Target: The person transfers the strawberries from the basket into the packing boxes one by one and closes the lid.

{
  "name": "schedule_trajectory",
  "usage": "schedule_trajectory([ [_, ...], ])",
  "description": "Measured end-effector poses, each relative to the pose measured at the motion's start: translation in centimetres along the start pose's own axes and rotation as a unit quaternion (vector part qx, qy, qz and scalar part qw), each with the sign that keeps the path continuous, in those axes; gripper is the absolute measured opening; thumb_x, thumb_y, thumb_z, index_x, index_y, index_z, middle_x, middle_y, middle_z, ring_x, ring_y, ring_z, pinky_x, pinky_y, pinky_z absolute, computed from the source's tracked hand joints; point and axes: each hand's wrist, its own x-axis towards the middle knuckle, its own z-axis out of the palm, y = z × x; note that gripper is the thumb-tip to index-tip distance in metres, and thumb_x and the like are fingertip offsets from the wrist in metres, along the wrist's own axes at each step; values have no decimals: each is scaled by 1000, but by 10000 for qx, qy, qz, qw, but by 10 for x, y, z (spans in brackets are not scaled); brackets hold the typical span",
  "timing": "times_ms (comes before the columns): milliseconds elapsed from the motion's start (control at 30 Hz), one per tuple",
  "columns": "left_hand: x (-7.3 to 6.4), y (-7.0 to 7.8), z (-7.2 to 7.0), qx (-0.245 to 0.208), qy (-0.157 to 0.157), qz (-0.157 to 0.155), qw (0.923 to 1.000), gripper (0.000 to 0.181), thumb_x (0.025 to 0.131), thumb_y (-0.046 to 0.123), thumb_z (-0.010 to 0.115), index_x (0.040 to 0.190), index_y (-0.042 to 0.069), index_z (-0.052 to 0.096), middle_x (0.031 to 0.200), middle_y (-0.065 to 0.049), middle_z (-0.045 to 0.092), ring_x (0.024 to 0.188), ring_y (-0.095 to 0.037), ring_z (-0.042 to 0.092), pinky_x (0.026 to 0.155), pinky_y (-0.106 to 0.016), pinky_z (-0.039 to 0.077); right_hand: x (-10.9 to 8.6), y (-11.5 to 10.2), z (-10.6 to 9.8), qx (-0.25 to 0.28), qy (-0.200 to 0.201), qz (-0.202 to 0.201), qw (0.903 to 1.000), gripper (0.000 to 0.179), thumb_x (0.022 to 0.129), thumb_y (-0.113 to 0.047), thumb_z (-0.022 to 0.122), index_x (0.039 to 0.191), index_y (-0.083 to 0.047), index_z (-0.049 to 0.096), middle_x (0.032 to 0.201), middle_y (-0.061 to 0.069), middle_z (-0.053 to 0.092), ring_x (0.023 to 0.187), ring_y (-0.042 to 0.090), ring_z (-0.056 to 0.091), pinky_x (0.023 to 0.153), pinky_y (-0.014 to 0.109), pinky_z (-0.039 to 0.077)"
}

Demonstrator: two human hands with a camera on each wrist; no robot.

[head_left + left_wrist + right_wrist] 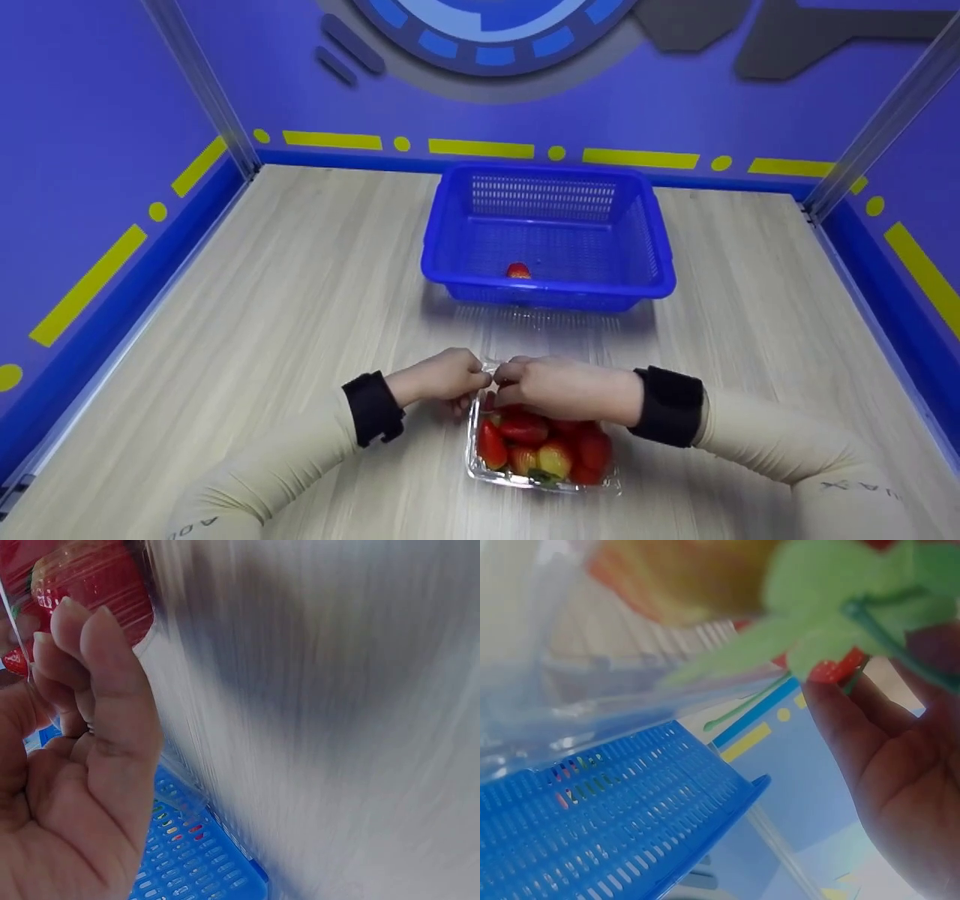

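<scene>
A clear plastic punnet [472,459] full of red strawberries [523,427] stands in front of me, some of the fruit pale yellow. My left hand [448,375] pinches its far left corner; in the left wrist view the fingers [120,682] curl up against the clear wall with the thumb opposite. Over the far end of the fruit is my right hand [559,386], its fingers bent down among the berries. From the right wrist, that hand [907,765] pinches a strawberry [836,669], partly hidden behind green leaves [817,607] of a nearer one.
Beyond the punnet, a blue perforated basket [551,291] sits on the wooden table [337,262], with a strawberry [518,270] inside near its front wall. Blue panels [480,112] with yellow marks enclose the table at the back and both sides.
</scene>
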Motion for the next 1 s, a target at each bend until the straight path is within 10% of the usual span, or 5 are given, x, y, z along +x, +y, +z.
schedule_trajectory([
  [833,-4,-2,-1,77,287,-73,9995,39,100,20,56,61,15,55,51,6,52,46,-7,50,47,-17,42,-3,-3,-6,-72,105,13,9999,27,92,-9,70,114,-24,77,119,3,72,108,15,69,87,24,61],
  [1000,-9,2,-14,579,462,-118,9972,44,102,37,59,77,1,70,56,5,53,55,-10,51,54,-20,38,-7,-1,-20,101,235,20,9997,26,90,-8,73,113,-21,77,120,7,73,110,19,70,88,26,62],
])
